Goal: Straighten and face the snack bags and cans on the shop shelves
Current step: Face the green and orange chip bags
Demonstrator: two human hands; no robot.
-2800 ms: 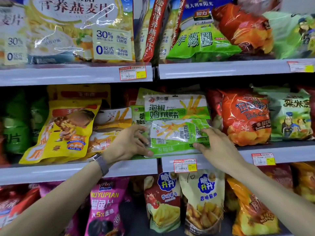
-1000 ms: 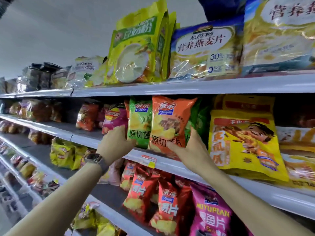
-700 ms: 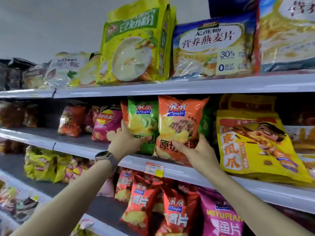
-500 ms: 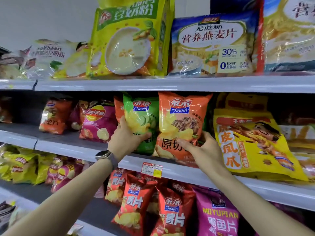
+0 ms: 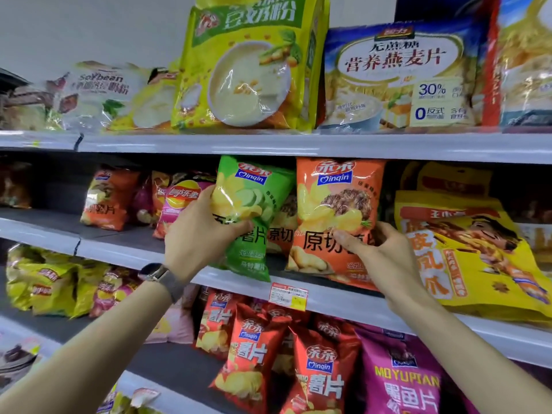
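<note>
L hand (image 5: 197,234) grips the green Qinqin chip bag (image 5: 254,201) at its left edge: thumb lies across the front at mid height, fingers wrap round behind. Watch (image 5: 155,273) on that wrist. The bag stands about upright, front facing out, w/ its bottom corner hanging over the lip of the middle shelf (image 5: 119,253).

R hand (image 5: 382,255) pinches the orange Qinqin chip bag (image 5: 337,198) low on its right side, thumb on the front print, fingers curled at the right edge; can't tell how far they reach behind. That bag is upright too, front out, base at the shelf lip.

Btwn the two hands, in the gap btwn the two bags, a third chip bag (image 5: 280,231) sits further back, mostly hidden. Price tag (image 5: 288,295) on the shelf lip just below and btwn the hands.

Left of the L hand: pink Lay's bag (image 5: 179,198), partly behind the knuckles, then an orange bag (image 5: 107,198) further out. Right of the R hand: yellow chicken-feet pouch (image 5: 466,255), leaning back, close beside the orange Qinqin bag.

Above the hands, top shelf: yellow-green soy milk powder bag (image 5: 248,70) over the L hand, blue oatmeal bag (image 5: 397,76) over the R.

Below the arms: red Qinqin bags (image 5: 254,354) and a magenta Moyupian bag (image 5: 400,383).
</note>
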